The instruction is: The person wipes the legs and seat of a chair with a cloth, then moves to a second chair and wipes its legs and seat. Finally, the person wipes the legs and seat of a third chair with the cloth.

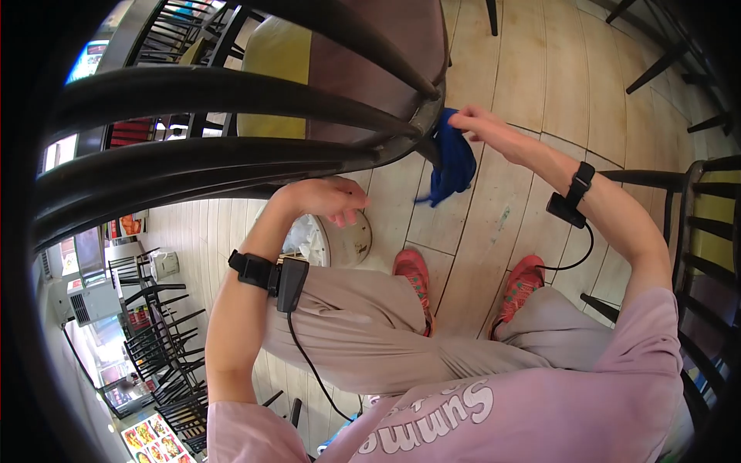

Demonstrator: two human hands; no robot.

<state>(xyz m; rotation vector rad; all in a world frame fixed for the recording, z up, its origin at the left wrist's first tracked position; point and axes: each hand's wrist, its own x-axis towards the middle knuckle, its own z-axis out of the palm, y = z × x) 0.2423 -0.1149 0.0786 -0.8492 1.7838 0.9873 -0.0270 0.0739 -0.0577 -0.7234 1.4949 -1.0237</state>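
Observation:
A black wooden chair (231,92) with a dark brown seat fills the upper left, seen close up. My right hand (472,123) pinches a blue cloth (454,158) against the chair's seat edge, and the cloth hangs down from it. My left hand (328,199) is under the chair's lower rail, fingers loosely curled with nothing in them, just above a white bucket (351,241). Each wrist has a black strap with a small box and cable.
The floor is pale wooden planks (556,69). Another black chair with a yellow seat (710,224) stands at the right. More chair legs (656,65) show at the top right. Stacked black chairs (166,363) and a counter lie at the lower left.

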